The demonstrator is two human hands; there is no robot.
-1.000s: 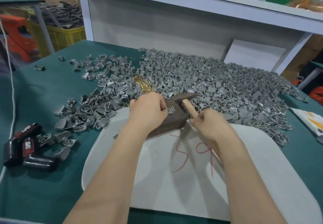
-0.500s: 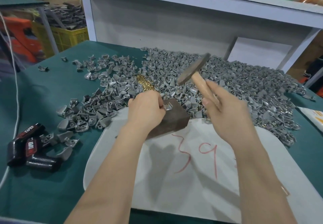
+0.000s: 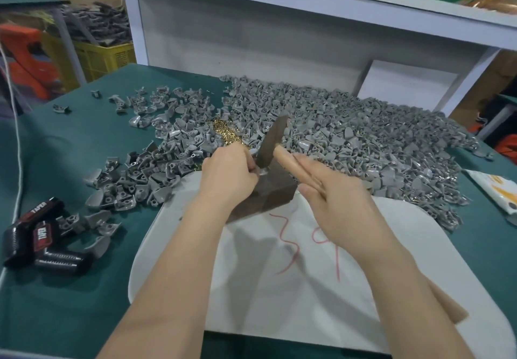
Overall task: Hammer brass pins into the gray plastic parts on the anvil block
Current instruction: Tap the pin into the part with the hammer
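A dark anvil block [image 3: 272, 193] stands on a white pad [image 3: 279, 288] on the green table. My left hand [image 3: 228, 175] pinches a small gray plastic part [image 3: 263, 172] on top of the block. My right hand [image 3: 333, 199] grips the wooden handle of a hammer [image 3: 272, 141]. The hammer's dark metal head is down on the part. A small heap of brass pins [image 3: 226, 136] lies just beyond my left hand.
A large pile of gray plastic parts [image 3: 349, 140] covers the table behind and right of the block. A smaller spread [image 3: 145, 168] lies to the left. Black tape dispensers [image 3: 33, 230] sit at the left edge, a white packet [image 3: 500, 190] at the right. White shelving stands behind.
The hammer, resting low at first, was raised high half a second ago and has now come down onto the part on the block. My left hand has stayed on the part.
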